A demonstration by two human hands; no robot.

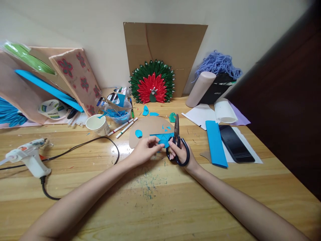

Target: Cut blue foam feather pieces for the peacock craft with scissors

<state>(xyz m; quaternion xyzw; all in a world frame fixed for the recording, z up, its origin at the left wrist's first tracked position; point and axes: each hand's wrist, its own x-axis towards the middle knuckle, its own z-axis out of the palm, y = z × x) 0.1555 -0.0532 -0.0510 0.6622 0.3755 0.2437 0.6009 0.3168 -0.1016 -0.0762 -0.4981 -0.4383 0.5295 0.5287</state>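
My left hand pinches a small cut piece of blue paper by its left side. Opposite it, my right hand has black-handled scissors hooked in its grip, blades closed and pointing away from me. The right fingertips also touch the blue piece. Beneath and beyond my hands lies a tan cardboard sheet with a rounded edge. On it rest a blue oval cutout, a larger blue strip and several tiny blue scraps. A green cutout sits at its far edge.
On the left are a white glue gun with its cord, a paper cup and two markers. A red and green peacock craft leans on cardboard behind. To the right lie folded blue paper and a phone.
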